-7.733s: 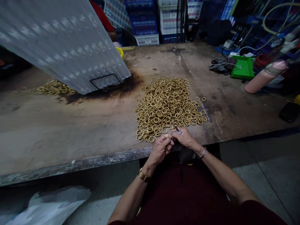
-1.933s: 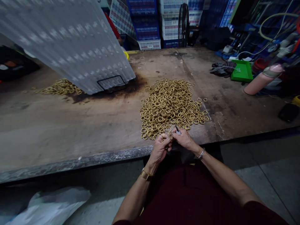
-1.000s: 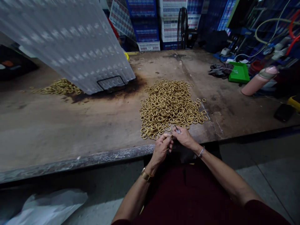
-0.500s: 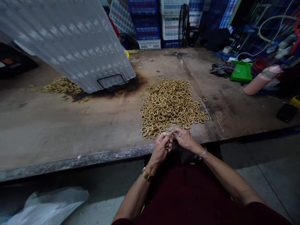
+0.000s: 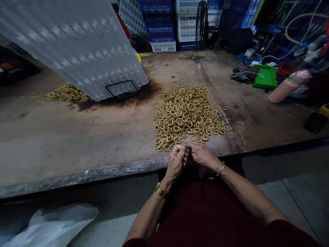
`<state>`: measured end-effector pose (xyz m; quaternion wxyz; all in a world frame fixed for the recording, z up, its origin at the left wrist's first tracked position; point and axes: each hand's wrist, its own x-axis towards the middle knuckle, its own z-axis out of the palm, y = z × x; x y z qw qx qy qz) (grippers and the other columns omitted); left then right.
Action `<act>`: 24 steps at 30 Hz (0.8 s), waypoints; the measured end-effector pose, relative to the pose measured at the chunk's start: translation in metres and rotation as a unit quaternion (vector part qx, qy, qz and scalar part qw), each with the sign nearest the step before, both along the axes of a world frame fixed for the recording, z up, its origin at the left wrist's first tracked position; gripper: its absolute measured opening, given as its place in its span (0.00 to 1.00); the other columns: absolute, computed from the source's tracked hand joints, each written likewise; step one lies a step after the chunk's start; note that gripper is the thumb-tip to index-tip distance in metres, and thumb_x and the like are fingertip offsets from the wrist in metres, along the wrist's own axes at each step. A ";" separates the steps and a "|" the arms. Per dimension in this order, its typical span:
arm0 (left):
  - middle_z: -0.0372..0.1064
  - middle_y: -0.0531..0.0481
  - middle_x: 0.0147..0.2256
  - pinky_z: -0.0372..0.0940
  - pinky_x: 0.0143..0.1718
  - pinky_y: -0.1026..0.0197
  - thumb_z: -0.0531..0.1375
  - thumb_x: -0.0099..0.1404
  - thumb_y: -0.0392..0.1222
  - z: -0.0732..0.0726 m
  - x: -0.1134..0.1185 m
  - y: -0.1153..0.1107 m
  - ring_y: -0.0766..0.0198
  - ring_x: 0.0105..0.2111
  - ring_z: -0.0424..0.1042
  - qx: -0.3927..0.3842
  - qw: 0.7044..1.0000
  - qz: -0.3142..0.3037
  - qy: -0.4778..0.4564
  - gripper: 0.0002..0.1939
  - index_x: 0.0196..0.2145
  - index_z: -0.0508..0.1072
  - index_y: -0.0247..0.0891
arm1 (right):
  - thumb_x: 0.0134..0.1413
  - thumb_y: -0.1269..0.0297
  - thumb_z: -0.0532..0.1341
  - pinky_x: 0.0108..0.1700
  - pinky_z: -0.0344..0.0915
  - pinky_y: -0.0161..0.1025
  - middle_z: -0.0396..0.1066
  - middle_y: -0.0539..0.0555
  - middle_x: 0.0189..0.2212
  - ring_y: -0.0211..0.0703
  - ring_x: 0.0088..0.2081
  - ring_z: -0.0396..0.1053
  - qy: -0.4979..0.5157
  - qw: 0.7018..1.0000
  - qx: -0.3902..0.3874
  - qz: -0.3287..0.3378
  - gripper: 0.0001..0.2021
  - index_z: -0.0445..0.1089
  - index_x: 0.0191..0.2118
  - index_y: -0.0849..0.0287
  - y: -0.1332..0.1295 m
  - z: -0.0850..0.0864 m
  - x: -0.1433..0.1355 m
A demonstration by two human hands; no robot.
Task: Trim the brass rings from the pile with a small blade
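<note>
A heap of gold-coloured metal rings (image 5: pixel 189 109) lies on the wooden table (image 5: pixel 77 137) just beyond my hands. At the table's front edge, my left hand (image 5: pixel 177 160) is closed, with its fingertips pinching a metal ring that my fingers mostly hide. My right hand (image 5: pixel 204 156) is wrapped around a small grey hand tool (image 5: pixel 190 149) with a dark tip; its exact kind is too small to make out. The tool's tip meets the fingertips of my left hand.
A ribbed translucent panel (image 5: pixel 89 51) stands tilted at the left, with more rings (image 5: pixel 64 92) beside it. On the right are a green tray (image 5: pixel 266 77), a pink bottle (image 5: pixel 289 87) and a dark cloth (image 5: pixel 245 74). Stacked crates (image 5: pixel 159 24) and a fan (image 5: pixel 202 25) stand behind.
My right hand has turned and shifted slightly, bringing the tool's dark tip into view against my left fingertips. Rings visible earlier in my left palm are now mostly hidden.
</note>
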<state>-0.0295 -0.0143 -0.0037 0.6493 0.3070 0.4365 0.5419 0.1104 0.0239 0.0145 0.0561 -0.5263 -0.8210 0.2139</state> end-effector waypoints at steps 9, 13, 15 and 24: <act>0.68 0.50 0.27 0.52 0.15 0.72 0.65 0.53 0.48 0.024 -0.007 -0.005 0.74 0.19 0.60 -0.069 0.980 -0.024 -0.187 0.17 0.27 0.62 0.36 | 0.59 0.65 0.50 0.36 0.56 0.35 0.74 0.57 0.38 0.43 0.38 0.70 -0.035 0.996 0.038 -0.073 0.13 0.64 0.48 0.58 0.014 -0.001 -0.012; 0.70 0.47 0.29 0.54 0.16 0.71 0.66 0.51 0.43 0.017 -0.015 -0.001 0.71 0.23 0.64 -0.102 0.972 0.016 -0.213 0.14 0.25 0.64 0.34 | 0.61 0.57 0.50 0.38 0.56 0.37 0.73 0.59 0.40 0.46 0.40 0.70 -0.048 0.995 0.047 -0.074 0.15 0.61 0.49 0.58 0.021 -0.003 -0.028; 0.70 0.47 0.28 0.54 0.15 0.71 0.66 0.50 0.42 0.015 -0.020 -0.001 0.69 0.23 0.65 -0.103 0.971 0.031 -0.213 0.13 0.26 0.65 0.34 | 0.60 0.58 0.51 0.39 0.55 0.38 0.73 0.59 0.40 0.47 0.41 0.70 -0.073 0.994 0.042 -0.070 0.16 0.59 0.51 0.58 0.023 -0.005 -0.032; 0.64 0.54 0.25 0.53 0.15 0.73 0.66 0.49 0.40 0.011 -0.029 0.004 0.71 0.22 0.64 -0.099 0.969 -0.016 -0.227 0.13 0.30 0.65 0.36 | 0.58 0.62 0.53 0.37 0.54 0.37 0.73 0.58 0.39 0.45 0.39 0.69 -0.039 0.995 0.073 -0.062 0.16 0.58 0.50 0.60 0.021 -0.019 -0.027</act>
